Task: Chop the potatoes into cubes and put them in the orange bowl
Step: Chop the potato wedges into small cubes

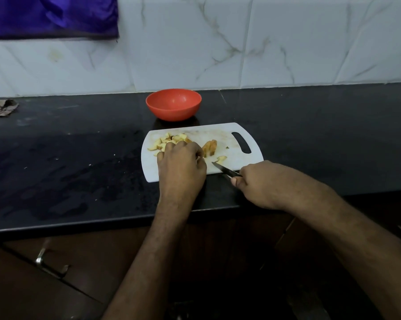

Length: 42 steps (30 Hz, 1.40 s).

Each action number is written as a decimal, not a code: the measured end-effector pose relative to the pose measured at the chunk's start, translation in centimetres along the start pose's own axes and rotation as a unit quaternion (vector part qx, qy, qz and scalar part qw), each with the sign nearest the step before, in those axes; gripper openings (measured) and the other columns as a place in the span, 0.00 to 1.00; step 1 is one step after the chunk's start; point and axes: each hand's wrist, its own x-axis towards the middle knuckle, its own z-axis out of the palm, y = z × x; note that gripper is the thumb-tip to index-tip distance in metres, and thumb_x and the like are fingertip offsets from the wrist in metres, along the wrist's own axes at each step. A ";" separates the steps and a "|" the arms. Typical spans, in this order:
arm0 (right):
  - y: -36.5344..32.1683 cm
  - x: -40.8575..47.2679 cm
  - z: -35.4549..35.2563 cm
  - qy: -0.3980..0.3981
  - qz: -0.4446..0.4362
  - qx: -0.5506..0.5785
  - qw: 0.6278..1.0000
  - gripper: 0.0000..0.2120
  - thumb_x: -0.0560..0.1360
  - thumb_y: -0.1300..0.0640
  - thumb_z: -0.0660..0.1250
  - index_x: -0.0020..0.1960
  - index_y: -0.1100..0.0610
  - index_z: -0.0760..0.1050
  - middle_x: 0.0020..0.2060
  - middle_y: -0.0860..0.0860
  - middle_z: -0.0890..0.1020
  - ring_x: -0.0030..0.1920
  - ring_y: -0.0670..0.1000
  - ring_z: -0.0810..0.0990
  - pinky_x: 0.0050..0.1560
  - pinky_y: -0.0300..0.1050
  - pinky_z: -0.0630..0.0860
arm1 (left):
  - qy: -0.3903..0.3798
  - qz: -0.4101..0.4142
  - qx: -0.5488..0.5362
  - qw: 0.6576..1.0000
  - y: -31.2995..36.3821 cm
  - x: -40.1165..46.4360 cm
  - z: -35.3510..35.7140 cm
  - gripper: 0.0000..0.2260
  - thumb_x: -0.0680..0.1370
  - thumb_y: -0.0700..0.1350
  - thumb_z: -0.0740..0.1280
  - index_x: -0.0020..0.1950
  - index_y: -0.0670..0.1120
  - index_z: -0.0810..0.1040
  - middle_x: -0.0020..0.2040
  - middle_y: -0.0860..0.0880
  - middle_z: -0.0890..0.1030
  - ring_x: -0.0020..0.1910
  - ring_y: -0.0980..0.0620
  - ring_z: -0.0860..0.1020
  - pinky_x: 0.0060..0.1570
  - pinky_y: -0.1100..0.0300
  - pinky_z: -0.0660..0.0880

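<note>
I am working with both forearms bare to the elbow, no sleeves showing. My left hand and right hand are wearing no gloves, rings, watch or bands that I can see.

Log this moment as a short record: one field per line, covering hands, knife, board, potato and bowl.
left hand: fingers curled over the cut potato pieces on the board
right hand: grips the knife, blade tip resting on the board
cutting board: white, on the black counter, handle slot to the right
uncut slices: beside the left hand, mid-board
orange bowl: behind the board, no potato visible inside
task state: chopping unfinished, nothing transferred
</note>
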 end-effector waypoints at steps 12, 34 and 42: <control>0.1 0.6 -0.6 0.085 -0.018 -0.006 0.996 0.18 0.82 0.37 0.54 0.47 0.49 0.71 0.38 0.47 0.72 0.44 0.52 0.76 0.44 0.49 0.73 | -0.030 0.037 -0.094 0.994 -0.4 -0.3 -0.4 0.13 0.75 0.46 0.72 0.56 0.60 0.82 0.62 0.55 0.69 0.64 0.53 0.63 0.59 0.53 0.57; -2.1 6.9 3.2 0.308 -0.052 0.259 0.914 0.11 0.72 0.50 0.76 0.52 0.45 0.78 0.41 0.40 0.83 0.46 0.44 0.80 0.44 0.46 0.77 | 0.059 -0.088 0.026 0.994 -0.2 0.0 -0.2 0.06 0.77 0.48 0.72 0.53 0.52 0.84 0.58 0.50 0.73 0.61 0.48 0.66 0.57 0.55 0.58; -4.4 7.3 3.5 0.369 -0.038 0.233 0.899 0.11 0.76 0.48 0.71 0.57 0.45 0.76 0.44 0.45 0.84 0.46 0.51 0.81 0.42 0.48 0.78 | 0.044 -0.123 -0.008 0.991 -0.7 -0.1 -0.7 0.07 0.79 0.47 0.70 0.55 0.52 0.84 0.60 0.50 0.73 0.62 0.49 0.66 0.58 0.55 0.58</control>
